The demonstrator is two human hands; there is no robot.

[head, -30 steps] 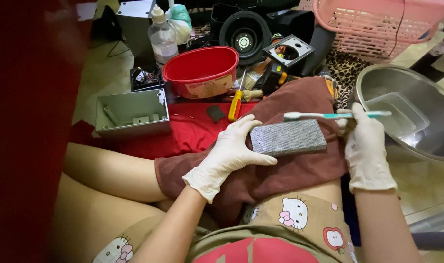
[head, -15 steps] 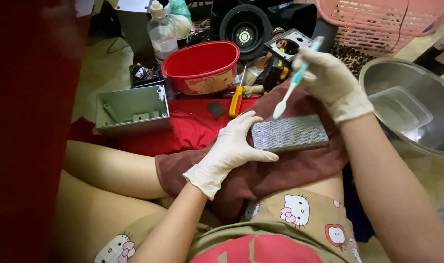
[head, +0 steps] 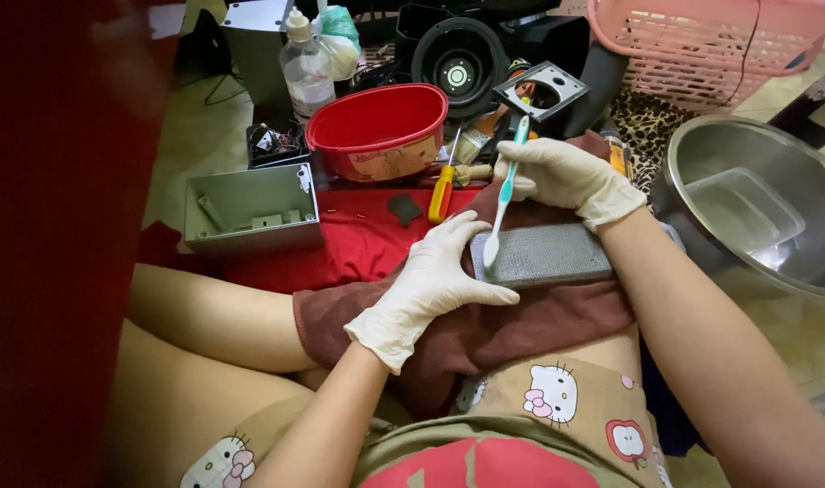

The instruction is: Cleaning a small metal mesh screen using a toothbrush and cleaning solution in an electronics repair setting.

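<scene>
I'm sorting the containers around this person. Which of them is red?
The round red plastic bowl, beyond the red cloth. The open rectangular box to its left is grey, the big basin is bare metal, and the slotted basket is pink.

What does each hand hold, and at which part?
Right hand grips the toothbrush at its handle; left hand steadies the grey block at its left end.

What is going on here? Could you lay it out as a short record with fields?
Left hand: gloved, pressing on the left end of the grey mesh block
Right hand: gloved, gripping a teal toothbrush, bristles down on the block
Block rests on: brown towel across the lap
Nearby: red tub, yellow screwdriver, grey open box, steel basin, pink basket
</scene>
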